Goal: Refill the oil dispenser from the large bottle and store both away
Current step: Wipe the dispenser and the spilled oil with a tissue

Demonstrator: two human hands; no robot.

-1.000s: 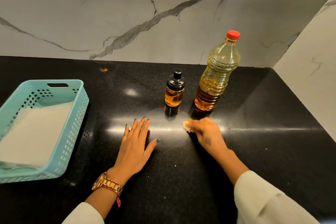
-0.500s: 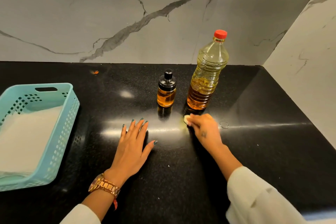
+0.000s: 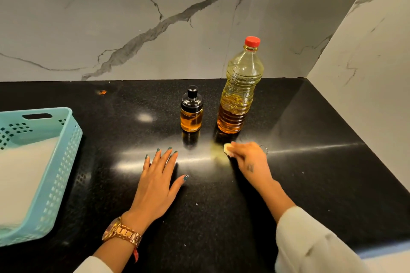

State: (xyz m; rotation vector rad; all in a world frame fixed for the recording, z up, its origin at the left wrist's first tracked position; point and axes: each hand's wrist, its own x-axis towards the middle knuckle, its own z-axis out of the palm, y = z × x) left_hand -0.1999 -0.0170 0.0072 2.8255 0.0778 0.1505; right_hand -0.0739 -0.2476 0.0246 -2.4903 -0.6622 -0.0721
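A small glass oil dispenser (image 3: 191, 110) with a black cap stands upright on the black counter, full of amber oil. Right of it stands the large oil bottle (image 3: 240, 88), red cap on, partly filled. My right hand (image 3: 248, 159) pinches a small pale wad (image 3: 227, 147) against the counter just in front of the large bottle. A faint yellowish smear (image 3: 218, 154) shows on the counter beside the wad. My left hand (image 3: 157, 180) lies flat on the counter with fingers spread, in front of the dispenser and apart from it.
A turquoise plastic basket (image 3: 64, 157) lined with white paper sits at the left. Marble walls (image 3: 155, 29) close the back and the right side. A small ring (image 3: 264, 149) lies on the counter just behind my right hand. An orange speck (image 3: 102, 92) marks the far counter.
My right hand has shifted the wad slightly across the counter in front of the large bottle. The left hand stays flat. The view has drifted, so the basket sits further left.
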